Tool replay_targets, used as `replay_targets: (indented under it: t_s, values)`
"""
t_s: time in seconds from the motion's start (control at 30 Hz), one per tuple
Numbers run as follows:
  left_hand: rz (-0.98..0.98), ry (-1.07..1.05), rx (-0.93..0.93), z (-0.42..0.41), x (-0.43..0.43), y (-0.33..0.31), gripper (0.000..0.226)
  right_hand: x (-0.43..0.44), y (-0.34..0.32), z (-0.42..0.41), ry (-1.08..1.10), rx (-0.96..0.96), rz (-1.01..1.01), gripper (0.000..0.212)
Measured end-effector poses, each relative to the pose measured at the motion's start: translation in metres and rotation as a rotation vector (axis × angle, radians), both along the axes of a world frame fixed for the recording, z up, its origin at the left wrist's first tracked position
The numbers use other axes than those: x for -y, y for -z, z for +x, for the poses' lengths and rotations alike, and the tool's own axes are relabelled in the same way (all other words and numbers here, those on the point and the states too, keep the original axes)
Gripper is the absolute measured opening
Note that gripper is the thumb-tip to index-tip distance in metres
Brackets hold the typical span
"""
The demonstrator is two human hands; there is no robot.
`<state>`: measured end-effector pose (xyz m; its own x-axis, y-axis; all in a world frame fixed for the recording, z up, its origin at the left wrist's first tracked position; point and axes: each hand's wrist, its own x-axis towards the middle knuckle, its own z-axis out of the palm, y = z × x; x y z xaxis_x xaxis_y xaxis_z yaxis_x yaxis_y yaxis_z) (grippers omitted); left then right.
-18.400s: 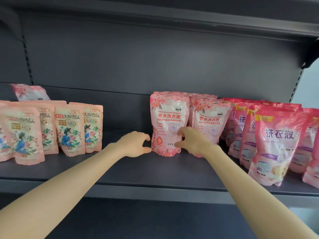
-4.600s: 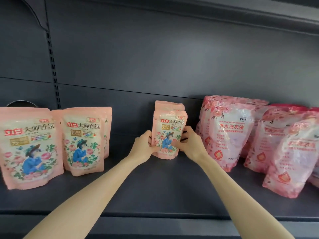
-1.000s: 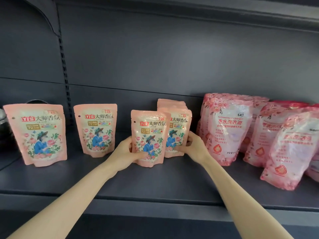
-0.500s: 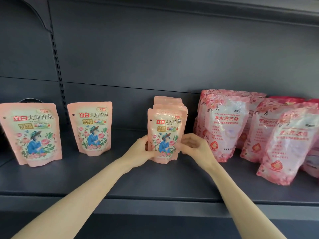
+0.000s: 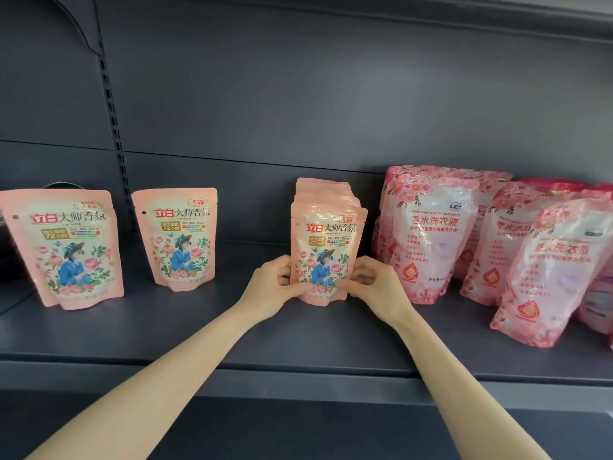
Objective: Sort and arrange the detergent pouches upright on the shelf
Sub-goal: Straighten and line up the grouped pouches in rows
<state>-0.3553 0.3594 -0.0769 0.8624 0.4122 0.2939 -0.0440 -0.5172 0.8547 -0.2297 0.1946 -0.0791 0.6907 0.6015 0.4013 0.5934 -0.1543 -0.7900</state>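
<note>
1. Hands first, from the head view: the left hand (image 5: 272, 283) pinched the lower left edge of the front pouch (image 5: 326, 257), and the right hand (image 5: 374, 283) pinched its lower right edge, fingers curled in close.
2. That front pouch stood upright around the middle of the shelf (image 5: 298, 343). It was pressed against the file of matching pouches (image 5: 323, 190) behind it, whose tops showed stepped above it.
3. The step in hand looked like squaring this pouch into its file. Sorting seemed unfinished, since a far loose pouch (image 5: 64, 247) and a near loose pouch (image 5: 180, 237) of the same kind stood apart to the left.
4. The next move probably called for a gentle release so the base sat flat, then a reach left for the near loose pouch.
5. The small pouches were matte peach-pink film with a flat sealed rim, a floral print and a gusseted bottom that let them stand. They looked soft and likely to buckle if squeezed.
6. The larger pouches (image 5: 428, 234) to the right were glossier, crinkled and fuller, and several leaned. The shelf was dark grey and smooth, metal by its look.
</note>
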Motion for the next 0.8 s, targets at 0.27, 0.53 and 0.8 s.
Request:
replay_targets:
  t_s: [0.27, 0.53, 0.8]
  values:
    - [0.189, -0.026, -0.148, -0.006, 0.003, -0.008, 0.042, 0.008, -0.009, -0.009, 0.006, 0.087, -0.192, 0.029]
    - [0.452, -0.05, -0.386, -0.032, 0.007, -0.016, 0.045, 0.028, -0.024, -0.031, 0.083, 0.186, -0.533, 0.037]
    - [0.699, -0.111, -0.413, -0.08, 0.004, -0.037, 0.044, 0.019, -0.052, -0.075, -0.016, 0.329, -0.657, 0.044]
